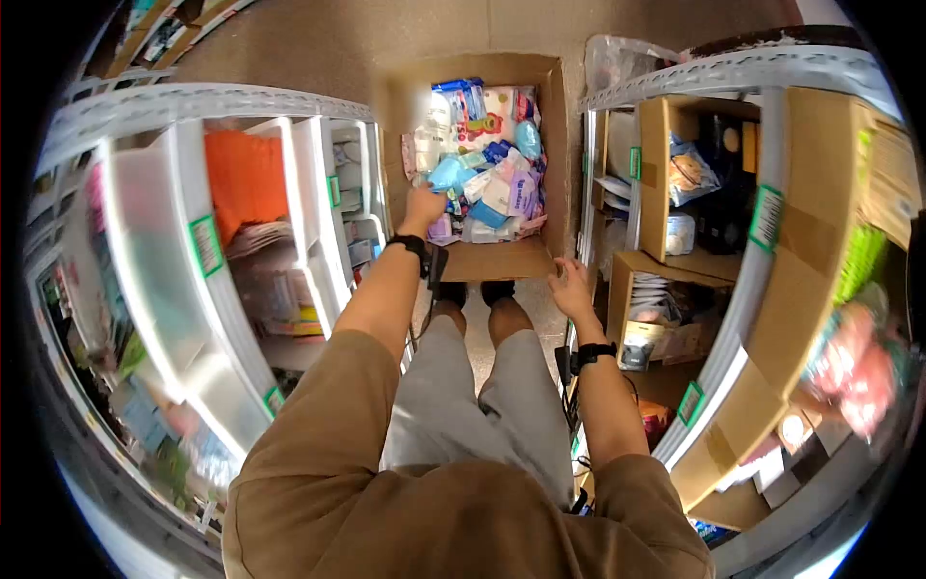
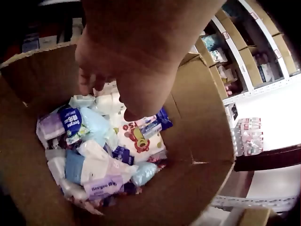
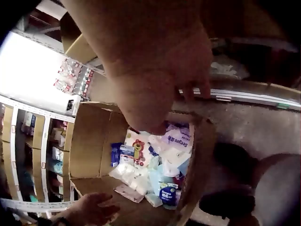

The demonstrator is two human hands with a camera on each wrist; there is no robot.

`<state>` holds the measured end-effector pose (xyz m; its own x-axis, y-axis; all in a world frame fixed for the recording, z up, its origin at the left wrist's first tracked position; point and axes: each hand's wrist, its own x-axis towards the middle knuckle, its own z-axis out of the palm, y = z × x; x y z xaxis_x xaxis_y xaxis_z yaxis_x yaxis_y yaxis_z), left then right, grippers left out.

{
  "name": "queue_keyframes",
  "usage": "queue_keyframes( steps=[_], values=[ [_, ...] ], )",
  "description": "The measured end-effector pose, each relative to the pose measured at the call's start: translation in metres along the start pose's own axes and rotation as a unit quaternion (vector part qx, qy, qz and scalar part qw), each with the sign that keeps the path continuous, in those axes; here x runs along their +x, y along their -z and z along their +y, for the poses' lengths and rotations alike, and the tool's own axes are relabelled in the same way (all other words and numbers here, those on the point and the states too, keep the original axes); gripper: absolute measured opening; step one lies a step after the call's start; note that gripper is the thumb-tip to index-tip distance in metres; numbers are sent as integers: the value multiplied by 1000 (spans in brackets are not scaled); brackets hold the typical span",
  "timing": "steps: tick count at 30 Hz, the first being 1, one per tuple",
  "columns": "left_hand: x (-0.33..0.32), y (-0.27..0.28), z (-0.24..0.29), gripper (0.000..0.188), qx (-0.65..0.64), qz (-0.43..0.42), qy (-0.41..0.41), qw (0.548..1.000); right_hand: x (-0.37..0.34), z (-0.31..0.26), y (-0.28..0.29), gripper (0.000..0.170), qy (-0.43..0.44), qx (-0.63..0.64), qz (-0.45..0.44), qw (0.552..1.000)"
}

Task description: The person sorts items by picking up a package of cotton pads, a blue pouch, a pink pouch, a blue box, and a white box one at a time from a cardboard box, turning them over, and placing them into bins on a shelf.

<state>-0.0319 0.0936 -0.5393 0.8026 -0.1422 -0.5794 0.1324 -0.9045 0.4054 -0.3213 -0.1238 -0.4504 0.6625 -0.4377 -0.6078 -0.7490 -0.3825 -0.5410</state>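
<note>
Brown shirt [image 1: 473, 521] cloth lies nearest. Ahead, the left hand [image 1: 422, 206], fingers loose, is over the near left corner of the cardboard box [image 1: 497, 261]; the right hand [image 1: 573, 289], well apart from it, is at the near right corner, whether gripping cannot be told. Packets [image 1: 524, 193] are heaped inside the box, just beside the left hand, the nearer one, and ahead-left of the right. Shelves [image 1: 231, 100] flank the box's seemingly longer sides.

The brand "Deeyeo" can be read on a purple packet [image 3: 178, 139] and a blue packet [image 3: 168, 194]; shelf labels [image 1: 205, 245] cannot be read.
</note>
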Motion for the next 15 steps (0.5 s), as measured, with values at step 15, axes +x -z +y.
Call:
queue_keyframes(
  steps=[15],
  values=[
    [140, -63, -21, 48, 121, 55, 108, 985, 45, 33, -7, 23, -90, 66, -85, 990]
  ],
)
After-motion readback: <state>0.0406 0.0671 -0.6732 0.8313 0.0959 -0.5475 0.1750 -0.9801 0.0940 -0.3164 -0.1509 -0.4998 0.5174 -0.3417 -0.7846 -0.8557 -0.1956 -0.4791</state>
